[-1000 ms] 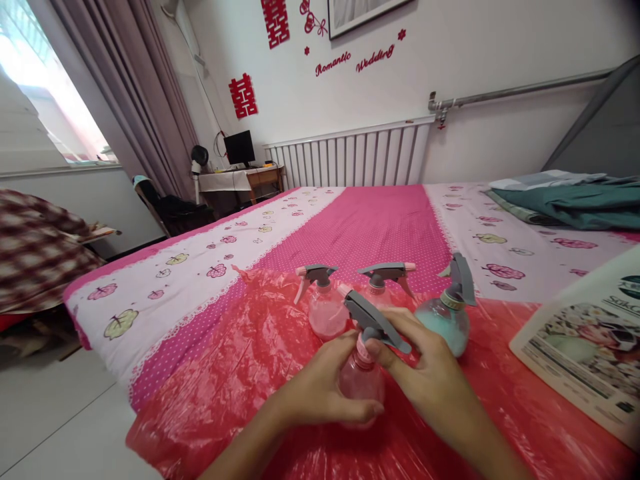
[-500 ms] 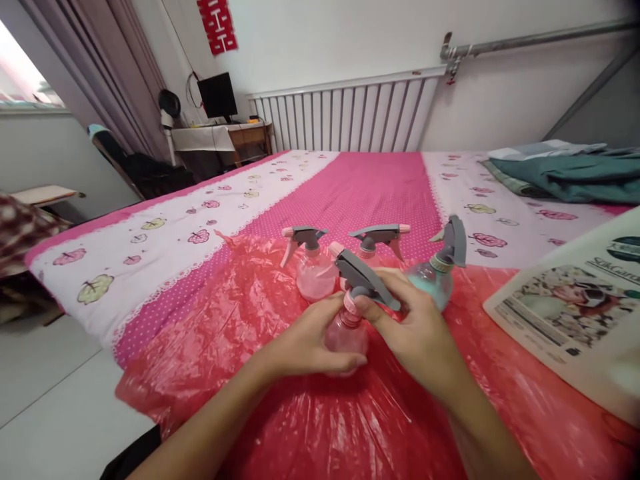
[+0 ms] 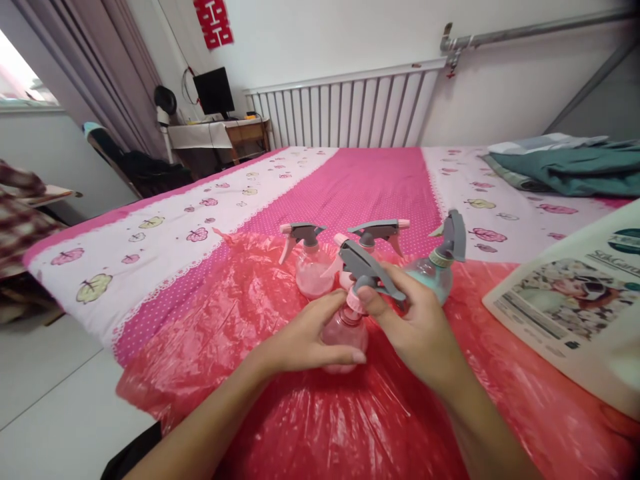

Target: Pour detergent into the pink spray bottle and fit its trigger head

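A small clear pink spray bottle [image 3: 345, 337] stands in front of me on red plastic sheeting [image 3: 280, 427]. My left hand [image 3: 313, 340] wraps round its body from the left, thumb across the front. My right hand [image 3: 413, 313] grips the grey trigger spray head [image 3: 363, 263], with the thumb by its pink collar. The collar sits tilted at the bottle's neck, and some neck thread shows below it. Just behind are a spray bottle with pink liquid [image 3: 314, 277], another grey-and-pink sprayer [image 3: 383, 230] partly hidden, and a spray bottle with green liquid [image 3: 433, 277].
A large white labelled jug [image 3: 575, 313] stands at the right on the sheeting. Beneath everything is a bed with a pink patterned cover [image 3: 375, 180]. Folded green cloth [image 3: 575, 170] lies at the back right. Another person's checked sleeve [image 3: 23, 213] shows at far left.
The spray head in my right hand has turned and shifted slightly up and right, so its pink trigger now shows at the left. My left hand still holds the bottle body.
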`<state>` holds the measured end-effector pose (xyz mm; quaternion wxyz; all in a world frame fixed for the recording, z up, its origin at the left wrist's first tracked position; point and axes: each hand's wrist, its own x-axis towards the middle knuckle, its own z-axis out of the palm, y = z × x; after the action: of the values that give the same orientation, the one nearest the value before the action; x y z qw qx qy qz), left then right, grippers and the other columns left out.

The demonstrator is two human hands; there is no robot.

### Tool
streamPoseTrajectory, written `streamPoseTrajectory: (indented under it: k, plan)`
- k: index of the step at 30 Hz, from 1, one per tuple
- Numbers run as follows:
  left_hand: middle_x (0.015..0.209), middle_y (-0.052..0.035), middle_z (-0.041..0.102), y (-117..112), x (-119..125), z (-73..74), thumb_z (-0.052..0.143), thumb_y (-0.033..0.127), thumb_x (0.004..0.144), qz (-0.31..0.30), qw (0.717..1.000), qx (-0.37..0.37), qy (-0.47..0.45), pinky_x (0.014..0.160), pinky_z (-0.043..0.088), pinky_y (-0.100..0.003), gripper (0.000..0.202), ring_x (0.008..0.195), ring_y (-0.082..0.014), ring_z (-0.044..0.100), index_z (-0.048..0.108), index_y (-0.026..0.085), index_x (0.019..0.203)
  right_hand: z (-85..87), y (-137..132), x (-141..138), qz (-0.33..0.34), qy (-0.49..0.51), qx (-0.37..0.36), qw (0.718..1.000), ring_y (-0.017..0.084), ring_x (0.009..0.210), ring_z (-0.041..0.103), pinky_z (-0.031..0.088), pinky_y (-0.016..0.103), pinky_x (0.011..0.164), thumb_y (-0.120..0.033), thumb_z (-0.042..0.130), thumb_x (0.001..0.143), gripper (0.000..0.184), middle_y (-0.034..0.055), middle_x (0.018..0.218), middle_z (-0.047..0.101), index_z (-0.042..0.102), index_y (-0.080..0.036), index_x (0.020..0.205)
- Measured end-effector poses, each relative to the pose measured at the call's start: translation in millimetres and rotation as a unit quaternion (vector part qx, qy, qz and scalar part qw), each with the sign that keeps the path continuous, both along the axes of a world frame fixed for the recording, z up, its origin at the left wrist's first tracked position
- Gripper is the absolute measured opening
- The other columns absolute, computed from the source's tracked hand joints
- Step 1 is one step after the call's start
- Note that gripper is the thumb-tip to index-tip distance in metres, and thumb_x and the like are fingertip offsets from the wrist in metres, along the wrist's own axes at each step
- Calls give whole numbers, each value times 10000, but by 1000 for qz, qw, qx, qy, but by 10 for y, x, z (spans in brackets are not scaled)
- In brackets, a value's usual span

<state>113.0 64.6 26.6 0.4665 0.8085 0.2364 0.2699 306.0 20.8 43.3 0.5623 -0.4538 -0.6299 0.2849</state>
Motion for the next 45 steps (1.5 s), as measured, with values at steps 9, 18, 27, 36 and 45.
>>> streamPoseTrajectory:
  k: [9, 18, 27, 36, 45]
  plan:
    - [1275, -123, 648, 16, -13, 50, 549, 775, 969, -28, 1000, -13, 0, 1098, 452, -485, 685, 1197, -319, 602, 618, 196, 1328, 81, -31, -25, -115, 91, 120, 982, 129, 907, 712, 555, 249, 828, -466, 697, 1016, 225, -3, 983, 744, 752, -252, 1056]
    - [1263, -150, 659, -23, -35, 107, 249, 850, 997, -28, 999, -42, 6, 1091, 434, -498, 818, 1183, -329, 600, 642, 195, 1288, 38, 46, 37, -196, 153, 97, 964, 175, 938, 719, 587, 324, 889, -613, 733, 941, 398, 42, 1009, 753, 782, -222, 997]
    - [1287, -137, 644, -4, -38, 116, 316, 846, 989, -60, 996, -62, -2, 1173, 380, -514, 773, 1209, -319, 576, 640, 206, 1278, -13, 65, -74, -60, 124, -18, 990, 193, 940, 708, 586, 330, 863, -594, 715, 958, 397, 59, 1002, 747, 761, -210, 1047]
    - [1257, -129, 644, -9, -65, 127, 258, 834, 1006, -44, 997, -51, 21, 1084, 452, -481, 784, 1160, -308, 596, 636, 204, 1282, 93, 58, 49, -209, 340, 22, 917, 149, 795, 581, 505, 279, 710, -520, 905, 751, 454, -4, 796, 548, 595, -195, 816]
    - [1250, -118, 630, -45, -65, 170, 314, 677, 1094, -30, 997, -62, 29, 1113, 444, -480, 579, 1197, -296, 579, 636, 214, 1229, 207, 57, 213, -235, 421, 78, 872, 152, 897, 585, 570, 318, 867, -519, 781, 928, 422, 27, 920, 519, 518, -203, 829]
